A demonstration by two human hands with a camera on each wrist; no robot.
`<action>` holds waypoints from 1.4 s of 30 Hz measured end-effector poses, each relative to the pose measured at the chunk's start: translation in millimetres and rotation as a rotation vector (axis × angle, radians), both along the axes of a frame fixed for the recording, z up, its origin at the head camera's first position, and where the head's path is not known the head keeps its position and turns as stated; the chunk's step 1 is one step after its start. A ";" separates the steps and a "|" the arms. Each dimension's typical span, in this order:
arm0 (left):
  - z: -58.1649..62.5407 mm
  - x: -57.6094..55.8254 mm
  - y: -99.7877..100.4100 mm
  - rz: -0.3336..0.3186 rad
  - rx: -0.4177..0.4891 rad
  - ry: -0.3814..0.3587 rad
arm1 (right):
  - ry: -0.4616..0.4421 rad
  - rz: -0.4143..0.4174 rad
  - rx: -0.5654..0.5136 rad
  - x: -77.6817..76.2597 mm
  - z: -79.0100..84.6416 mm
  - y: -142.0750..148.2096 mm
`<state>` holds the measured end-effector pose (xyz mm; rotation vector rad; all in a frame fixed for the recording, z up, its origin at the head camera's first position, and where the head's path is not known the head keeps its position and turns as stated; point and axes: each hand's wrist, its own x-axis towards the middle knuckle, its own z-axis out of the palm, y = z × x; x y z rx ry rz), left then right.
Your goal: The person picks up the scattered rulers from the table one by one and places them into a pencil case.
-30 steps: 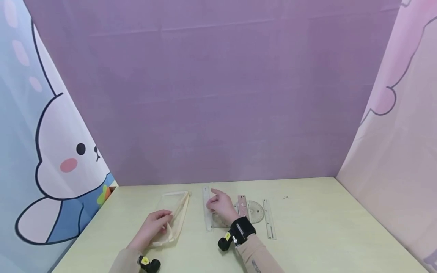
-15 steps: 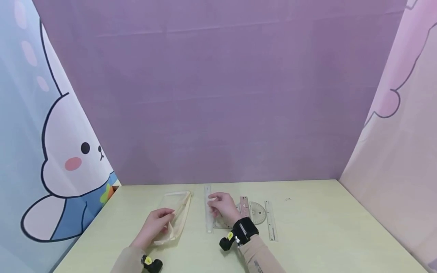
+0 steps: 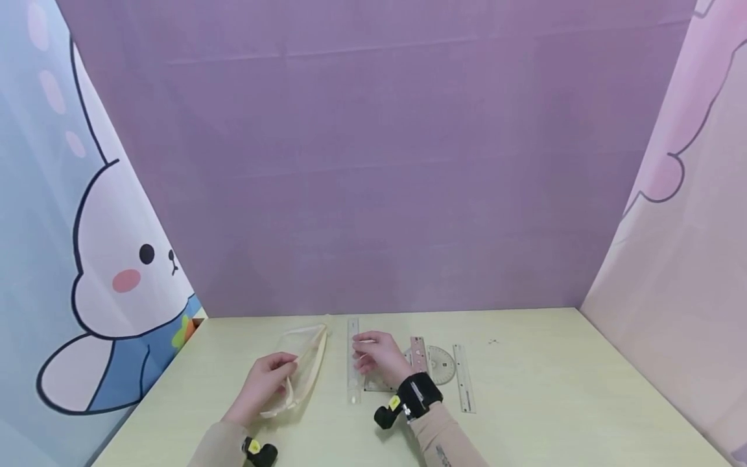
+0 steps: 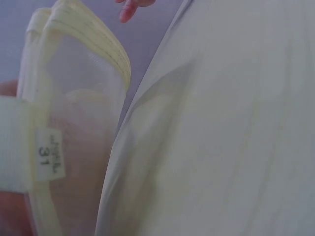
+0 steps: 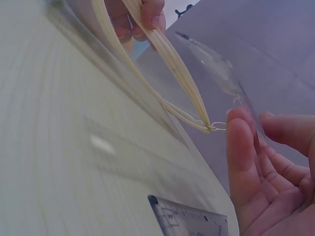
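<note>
Left hand (image 3: 265,383) grips the near rim of the clear pouch (image 3: 300,363), holding its cream-trimmed mouth apart; pouch lies on the counter (image 3: 554,389) left of centre, toward the back edge. Right hand (image 3: 376,353) rests with fingers curled on the clear ruler (image 3: 353,363) just beside the pouch, probably pinching it. Protractor (image 3: 440,364) and more rulers lie to its right.

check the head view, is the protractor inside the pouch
No: the protractor lies on the table right of the right hand, apart from the pouch.
</note>
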<state>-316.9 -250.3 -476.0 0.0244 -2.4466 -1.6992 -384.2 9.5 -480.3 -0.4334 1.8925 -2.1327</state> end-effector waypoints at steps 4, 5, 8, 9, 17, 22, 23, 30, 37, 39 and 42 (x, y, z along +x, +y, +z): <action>0.6 0.4 0.7 0.002 0.002 -0.005 | -0.036 0.017 -0.016 0.0 0.2 0.2; 0.8 0.0 1.1 0.002 0.001 -0.003 | -0.040 0.019 -0.017 0.0 0.5 0.3; 1.4 -1.4 1.9 -0.003 -0.002 0.003 | -0.054 0.018 -0.019 0.3 1.5 0.2; 1.8 -1.7 2.1 -0.003 0.000 0.005 | -0.056 0.019 -0.019 0.2 1.8 -0.4; 1.8 -1.0 2.2 0.001 0.006 0.006 | -0.073 0.039 -0.011 1.8 1.6 -12.7; 0.4 -1.8 2.7 -0.006 0.016 0.010 | -0.073 0.052 0.025 3.8 2.5 -23.2; 0.3 -2.2 2.9 -0.005 0.017 0.012 | -0.075 0.055 0.033 3.6 3.6 -25.3; 1.9 -1.9 4.5 -0.018 0.020 0.026 | -0.082 0.044 0.100 3.0 14.9 -39.5; 3.8 -1.8 5.8 -0.025 0.025 0.034 | -0.114 0.019 0.142 2.6 22.8 -48.2; 3.6 -1.4 6.0 -0.025 0.024 0.031 | -0.108 0.010 0.158 3.1 22.7 -50.1; 2.6 -0.8 5.9 -0.027 0.019 0.033 | -0.094 0.002 0.176 4.5 21.0 -52.8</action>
